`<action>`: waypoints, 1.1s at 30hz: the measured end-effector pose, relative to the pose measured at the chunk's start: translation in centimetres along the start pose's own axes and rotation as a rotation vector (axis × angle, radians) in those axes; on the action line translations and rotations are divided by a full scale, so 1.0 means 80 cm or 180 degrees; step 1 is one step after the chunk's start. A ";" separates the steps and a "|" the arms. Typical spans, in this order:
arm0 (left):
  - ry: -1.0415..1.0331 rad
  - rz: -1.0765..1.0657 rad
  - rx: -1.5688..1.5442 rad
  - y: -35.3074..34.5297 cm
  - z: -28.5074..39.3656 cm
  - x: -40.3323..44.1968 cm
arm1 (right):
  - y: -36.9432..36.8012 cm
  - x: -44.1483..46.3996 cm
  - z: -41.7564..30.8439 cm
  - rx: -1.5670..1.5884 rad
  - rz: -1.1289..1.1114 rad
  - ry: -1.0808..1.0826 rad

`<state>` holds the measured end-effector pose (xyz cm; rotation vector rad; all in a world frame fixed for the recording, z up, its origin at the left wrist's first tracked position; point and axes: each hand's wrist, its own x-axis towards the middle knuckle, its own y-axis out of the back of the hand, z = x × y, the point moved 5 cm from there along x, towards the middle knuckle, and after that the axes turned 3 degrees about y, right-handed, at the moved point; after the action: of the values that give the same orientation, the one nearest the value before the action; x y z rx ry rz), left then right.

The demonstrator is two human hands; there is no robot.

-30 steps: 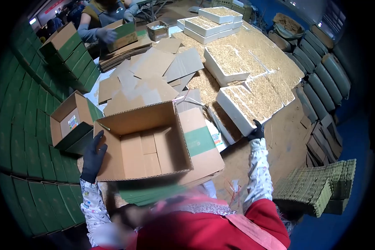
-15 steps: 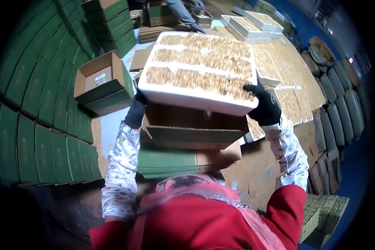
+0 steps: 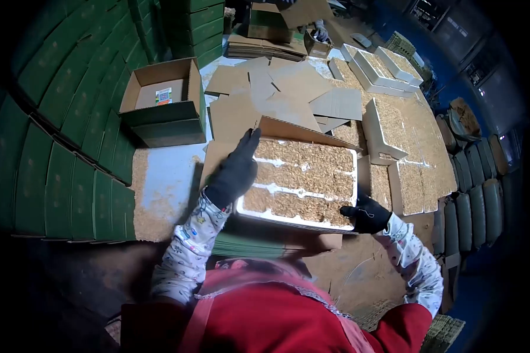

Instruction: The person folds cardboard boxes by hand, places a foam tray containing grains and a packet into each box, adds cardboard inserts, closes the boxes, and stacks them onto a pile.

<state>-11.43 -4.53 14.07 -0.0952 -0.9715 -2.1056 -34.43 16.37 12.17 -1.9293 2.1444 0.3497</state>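
Head view.

Item: one white tray (image 3: pixel 300 183), filled with brown shavings in rows parted by white ribs. Location: in front of the person, at the mouth of a cardboard carton (image 3: pixel 303 129) whose far wall rises behind it. How deep it sits cannot be told.

Left hand (image 3: pixel 232 176): dark glove, along the left edge of tray and carton; fingers extended, lying close together, tips near the far left corner. Thumb hidden; whether it grips cannot be told.

Right hand (image 3: pixel 370 215): dark glove, at the near right corner; thumb over the rim, other fingers outside and partly hidden, apparently pinching that corner.

Surroundings: flattened green cartons (image 3: pixel 247 244) below; loose cardboard sheets (image 3: pixel 288 97) beyond; an open box (image 3: pixel 165 126) with a printed label to the left on the tabletop (image 3: pixel 171 176); stacked green boxes (image 3: pixel 70 170) further left; more filled trays (image 3: pixel 388 120) to the right.

Risks, as judged: a rim catching on the carton wall could bend the cardboard or jam the tray; uneven lowering could tip out shavings; fingers between tray and wall could be trapped.
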 end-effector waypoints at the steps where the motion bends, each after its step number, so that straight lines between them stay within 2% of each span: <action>1: 0.0293 -0.0233 -0.0118 0.011 0.015 -0.004 | 0.007 0.004 -0.011 -0.1643 -0.0161 0.0436; 3: -0.0125 -0.0274 0.0277 0.004 0.009 -0.018 | 0.017 0.008 0.013 -0.3091 0.0339 -0.0140; 4: 0.0016 -0.0380 0.0245 0.006 0.008 -0.015 | 0.012 0.009 0.007 -0.3481 0.0599 -0.0229; 6: 0.0179 -0.0407 0.0173 0.006 -0.003 -0.009 | -0.023 0.020 -0.025 -0.3533 -0.0368 -0.0121; 7: 0.0196 -0.0393 0.0158 0.002 -0.018 -0.006 | -0.015 0.036 0.014 -0.4466 -0.0663 0.0041; 8: 0.0214 -0.0380 0.0143 -0.003 -0.033 -0.003 | -0.051 0.039 -0.027 -0.4103 -0.0672 0.0173; 9: -0.0346 -0.0045 -0.0085 -0.004 -0.051 0.015 | -0.046 0.042 -0.015 -0.4450 -0.0493 0.0442; 10: 0.0191 -0.0011 -0.0908 -0.009 -0.094 0.041 | -0.040 0.044 -0.002 -0.4814 -0.0297 0.0728; 11: 0.0711 0.0178 -0.1892 -0.014 -0.136 0.065 | -0.044 0.037 -0.019 -0.4696 0.0140 0.1211; 12: 0.1161 0.0515 -0.2784 -0.019 -0.178 0.087 | -0.058 0.035 -0.057 -0.4462 0.0238 0.1042; 13: 0.1698 0.0423 -0.2430 -0.028 -0.216 0.106 | -0.056 0.028 -0.086 -0.4025 0.0685 0.1513; 14: 0.2578 -0.0017 -0.2212 -0.042 -0.257 0.122 | -0.046 0.017 -0.107 -0.3548 0.1144 0.1920; 15: 0.2787 -0.0148 -0.1541 -0.073 -0.351 0.131 | -0.029 0.003 -0.119 -0.3392 0.1785 0.1714; 16: 0.3711 -0.0692 -0.0939 -0.081 -0.376 0.131 | -0.006 -0.011 -0.123 -0.3228 0.2481 0.1464; 17: 0.3264 -0.0398 -0.0604 -0.103 -0.428 0.134 | 0.018 -0.019 -0.118 -0.3092 0.2790 0.1244; 18: 0.3190 -0.0734 -0.0686 -0.113 -0.444 0.128 | 0.048 -0.031 -0.111 -0.2956 0.3146 0.0995; 20: 0.3013 -0.1135 -0.0354 -0.125 -0.476 0.099 | 0.121 -0.036 -0.024 -0.2353 0.3448 0.0811; 22: 0.2892 -0.1372 0.0095 -0.127 -0.489 0.079 | 0.155 -0.038 0.065 -0.2780 0.3381 0.0249; 24: 0.2737 -0.1445 0.0476 -0.128 -0.492 0.077 | 0.159 -0.034 0.144 -0.2428 0.2911 -0.0605; 26: 0.2527 -0.1339 0.0752 -0.122 -0.478 0.089 | 0.155 -0.020 0.226 -0.2039 0.2591 -0.0986; 28: 0.2258 -0.1164 0.0848 -0.111 -0.443 0.112 | 0.146 0.006 0.277 -0.2592 0.2814 -0.0388; 30: 0.1971 -0.0942 0.0785 -0.094 -0.400 0.138 | 0.144 0.034 0.283 -0.2638 0.2330 -0.0941; 33: 0.1556 -0.0508 0.0466 -0.060 -0.321 0.179 | 0.144 0.060 0.297 -0.3159 0.2544 -0.1037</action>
<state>-18.22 -28.96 -1.59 0.5622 -0.8469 -2.0483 -46.05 20.90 -11.57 -0.9910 2.6077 1.9981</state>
